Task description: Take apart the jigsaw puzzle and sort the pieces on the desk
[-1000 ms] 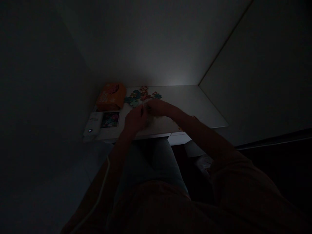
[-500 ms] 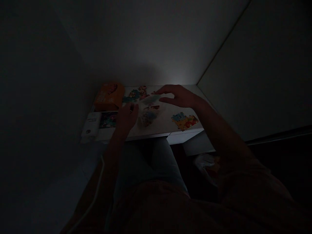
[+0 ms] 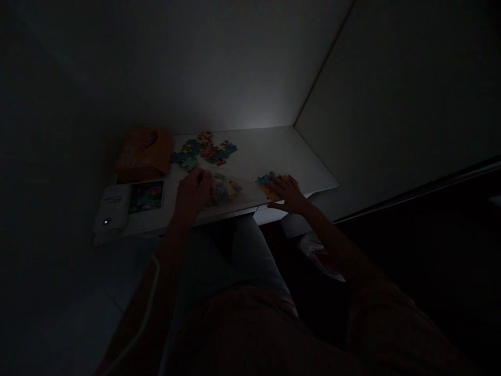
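Note:
My left hand (image 3: 194, 193) is closed at the left end of a clear plastic bag (image 3: 230, 190) with jigsaw pieces inside, gripping its edge. My right hand (image 3: 288, 193) lies with fingers spread on a joined patch of yellow, red and blue jigsaw pieces (image 3: 264, 178), covering much of it. Behind the bag, several loose and joined jigsaw pieces (image 3: 211, 151) in teal and red are spread on the white tabletop (image 3: 266, 149).
An orange box (image 3: 143, 155) stands at the table's back left. In front of it lie a dark printed picture card (image 3: 146, 197) and a white device (image 3: 112, 207) with a small light. A plastic bag (image 3: 319, 256) sits below, right of my legs.
My right hand has moved from above the bag down onto the yellow patch at the right. The bag now lies lower on the table. The whole view has shifted and turned slightly.

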{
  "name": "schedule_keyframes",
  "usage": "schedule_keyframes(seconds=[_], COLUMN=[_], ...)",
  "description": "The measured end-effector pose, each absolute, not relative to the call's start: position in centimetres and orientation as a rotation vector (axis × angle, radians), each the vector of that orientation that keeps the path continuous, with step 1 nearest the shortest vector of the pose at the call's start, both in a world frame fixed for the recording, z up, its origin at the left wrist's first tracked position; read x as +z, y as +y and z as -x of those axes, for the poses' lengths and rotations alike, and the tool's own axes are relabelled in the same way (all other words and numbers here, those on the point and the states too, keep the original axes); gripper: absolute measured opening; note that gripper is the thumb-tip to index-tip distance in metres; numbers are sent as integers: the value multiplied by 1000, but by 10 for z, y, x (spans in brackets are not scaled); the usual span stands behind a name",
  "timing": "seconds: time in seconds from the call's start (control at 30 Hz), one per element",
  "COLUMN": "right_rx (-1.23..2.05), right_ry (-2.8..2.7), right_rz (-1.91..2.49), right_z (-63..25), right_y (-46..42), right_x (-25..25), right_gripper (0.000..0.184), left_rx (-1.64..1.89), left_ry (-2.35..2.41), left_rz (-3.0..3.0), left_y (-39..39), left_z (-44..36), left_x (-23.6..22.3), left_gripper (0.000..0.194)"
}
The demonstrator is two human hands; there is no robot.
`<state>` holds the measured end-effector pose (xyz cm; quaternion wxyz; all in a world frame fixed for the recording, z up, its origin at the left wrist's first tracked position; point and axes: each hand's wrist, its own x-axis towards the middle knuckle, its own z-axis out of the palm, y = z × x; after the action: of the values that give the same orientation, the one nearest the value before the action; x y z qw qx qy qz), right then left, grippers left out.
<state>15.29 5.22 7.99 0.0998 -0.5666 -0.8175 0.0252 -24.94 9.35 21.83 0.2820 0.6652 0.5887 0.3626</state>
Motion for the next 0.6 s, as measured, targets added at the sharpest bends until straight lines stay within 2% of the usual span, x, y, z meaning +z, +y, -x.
schedule_keyframes(seconds=[0.13, 0.2, 0.37, 0.6], right_rx=[56, 58, 26, -23], right_ry=[-2410, -2408, -2327, -2237], right_rz=[1470, 1366, 1287, 1276], right_z=[-135, -131, -132, -134], right_y=[70, 74, 64, 58], right_x=[68, 64, 53, 53], right_gripper=[106, 96, 54, 41], left_rx=[973, 974, 976, 995], left_ry=[1567, 1568, 1608, 1620], left_rz=[-1757, -1761, -1754, -1718], left_y=[89, 87, 86, 83], left_z=[245, 245, 251, 253], left_x=[223, 224, 222, 221], left_gripper=[34, 34, 33, 33])
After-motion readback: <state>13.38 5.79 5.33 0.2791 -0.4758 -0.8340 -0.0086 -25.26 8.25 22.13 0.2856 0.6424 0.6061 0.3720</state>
